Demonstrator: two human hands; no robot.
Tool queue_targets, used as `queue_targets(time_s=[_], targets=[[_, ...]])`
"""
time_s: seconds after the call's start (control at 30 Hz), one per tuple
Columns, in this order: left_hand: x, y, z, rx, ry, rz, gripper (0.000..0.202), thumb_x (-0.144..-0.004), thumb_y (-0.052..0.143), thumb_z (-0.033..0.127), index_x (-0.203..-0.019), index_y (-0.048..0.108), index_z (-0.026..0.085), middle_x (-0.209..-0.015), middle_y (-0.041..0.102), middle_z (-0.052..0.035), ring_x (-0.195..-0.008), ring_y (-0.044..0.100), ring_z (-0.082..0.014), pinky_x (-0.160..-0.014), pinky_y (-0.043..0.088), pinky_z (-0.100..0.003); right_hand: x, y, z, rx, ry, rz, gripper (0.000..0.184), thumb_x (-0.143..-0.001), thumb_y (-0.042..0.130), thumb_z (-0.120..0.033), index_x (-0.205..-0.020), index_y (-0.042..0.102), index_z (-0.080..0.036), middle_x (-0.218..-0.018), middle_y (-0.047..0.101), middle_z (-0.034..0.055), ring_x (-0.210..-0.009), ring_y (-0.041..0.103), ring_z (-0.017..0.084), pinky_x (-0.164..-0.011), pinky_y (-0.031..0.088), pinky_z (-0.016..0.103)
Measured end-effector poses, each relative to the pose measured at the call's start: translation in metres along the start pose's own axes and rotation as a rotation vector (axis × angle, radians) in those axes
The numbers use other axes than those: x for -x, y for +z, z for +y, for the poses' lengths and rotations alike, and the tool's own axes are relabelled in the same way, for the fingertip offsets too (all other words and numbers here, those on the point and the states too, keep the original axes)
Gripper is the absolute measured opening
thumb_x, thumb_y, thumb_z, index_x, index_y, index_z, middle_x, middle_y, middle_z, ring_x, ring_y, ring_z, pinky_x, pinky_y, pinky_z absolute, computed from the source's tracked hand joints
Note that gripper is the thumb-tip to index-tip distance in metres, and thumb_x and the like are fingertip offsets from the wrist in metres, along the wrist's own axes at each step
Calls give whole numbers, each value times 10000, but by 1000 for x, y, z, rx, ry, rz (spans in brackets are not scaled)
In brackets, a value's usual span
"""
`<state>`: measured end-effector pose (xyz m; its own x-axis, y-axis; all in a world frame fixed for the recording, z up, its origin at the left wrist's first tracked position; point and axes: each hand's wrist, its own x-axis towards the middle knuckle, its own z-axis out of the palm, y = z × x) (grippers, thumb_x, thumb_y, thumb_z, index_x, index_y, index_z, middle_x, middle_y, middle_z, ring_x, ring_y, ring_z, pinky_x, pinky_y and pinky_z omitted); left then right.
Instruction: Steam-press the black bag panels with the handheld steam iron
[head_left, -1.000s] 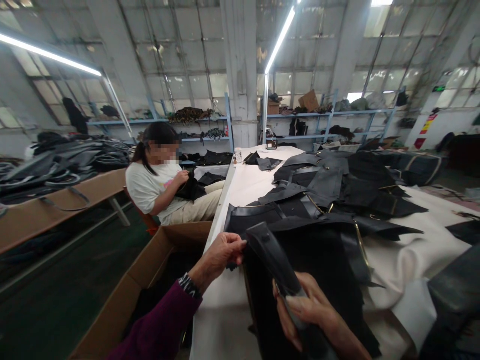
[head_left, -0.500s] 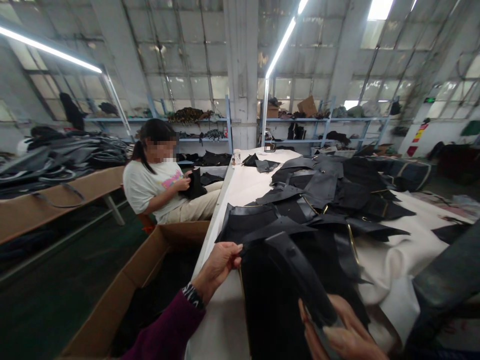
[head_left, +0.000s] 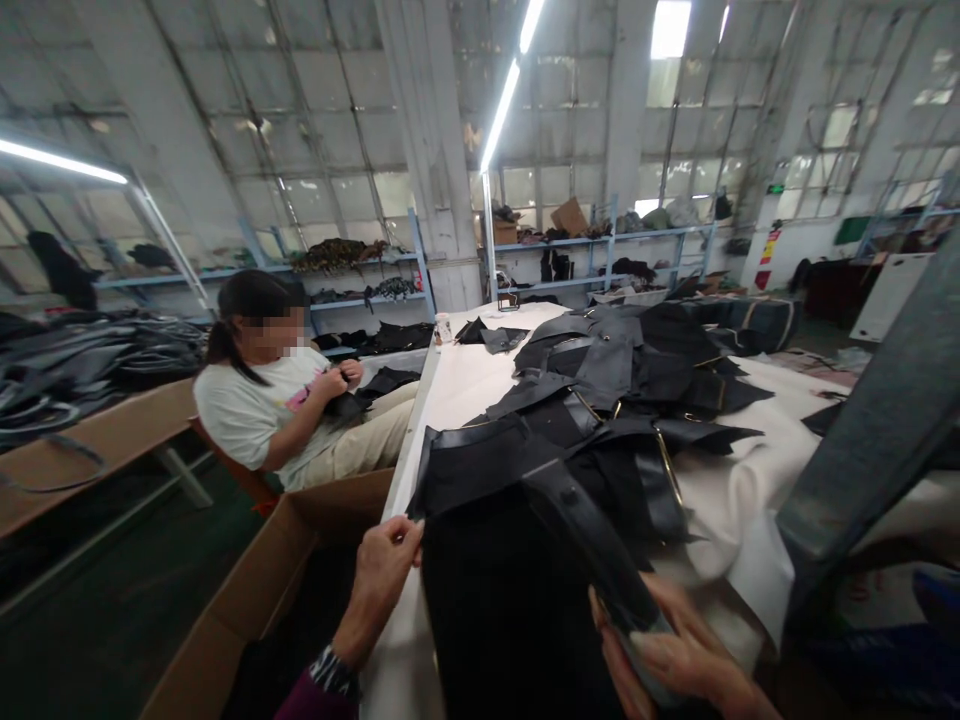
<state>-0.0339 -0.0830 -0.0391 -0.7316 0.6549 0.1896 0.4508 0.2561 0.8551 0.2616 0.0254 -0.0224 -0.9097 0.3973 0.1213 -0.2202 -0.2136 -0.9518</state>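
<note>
My left hand is closed in a pinch on the left edge of a black fabric piece, which lies over the near part of the table. My right hand, low in the view and slightly blurred, has its fingers wrapped round a long black strap. This strap looks smooth like leather, with a small round mark near its far end, and slants across the fabric. Beyond both hands spreads a heap of black pieces, some edged with gold-coloured zippers.
A white-covered table bears the heap. Left of it stands an open cardboard box with dark material inside. A seated co-worker handles a black piece. A grey metal post slants at the right. Shelves line the wall.
The view has swung right, so most things sit farther left. My left hand still pinches the fabric edge, and my right hand keeps the strap. The co-worker's hands have risen closer together.
</note>
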Motion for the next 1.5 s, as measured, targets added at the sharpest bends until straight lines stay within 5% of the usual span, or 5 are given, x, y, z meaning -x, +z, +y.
queue_targets(time_s=[0.27,0.43,0.67,0.83,1.5], targets=[[20,45,-6,-644,724,199,204,-852,476,225,-1025,545,144,-1028,570,-137,-978,535,-280,-861,424,-437,29,-38,16,-100,-80,54,366,-816,516,-514,-916,478,-164,-500,556,7,-338,458,105,-338,361,208],[31,77,3,-653,1094,-1,325,-845,538,242,-1146,496,127,-1093,542,-120,-1066,488,-265,-950,398,-459,47,-45,19,-85,32,17,383,-811,537,-506,-942,472,-152,-526,582,31,-378,505,134,-358,392,226],[13,95,35,-811,964,-237,272,-861,426,59,-1090,545,145,-816,574,-41,-707,536,-174,-670,460,-317,67,-33,7,-82,-59,154,369,-831,507,-483,-939,507,-130,-510,527,-1,-359,416,72,-345,327,163],[12,104,55,-818,957,-194,318,-867,502,283,-1154,518,147,-950,566,-72,-834,526,-211,-736,453,-352,75,-35,8,-12,-48,183,373,-802,520,-510,-867,503,-143,-440,503,-10,-352,402,88,-394,353,214],[19,133,11,-704,1028,60,341,-816,494,49,-1157,509,39,-930,542,-112,-864,503,-246,-751,480,-411,14,-28,1,70,246,252,414,-793,551,-513,-907,513,-117,-514,547,-4,-396,462,111,-383,332,220]])
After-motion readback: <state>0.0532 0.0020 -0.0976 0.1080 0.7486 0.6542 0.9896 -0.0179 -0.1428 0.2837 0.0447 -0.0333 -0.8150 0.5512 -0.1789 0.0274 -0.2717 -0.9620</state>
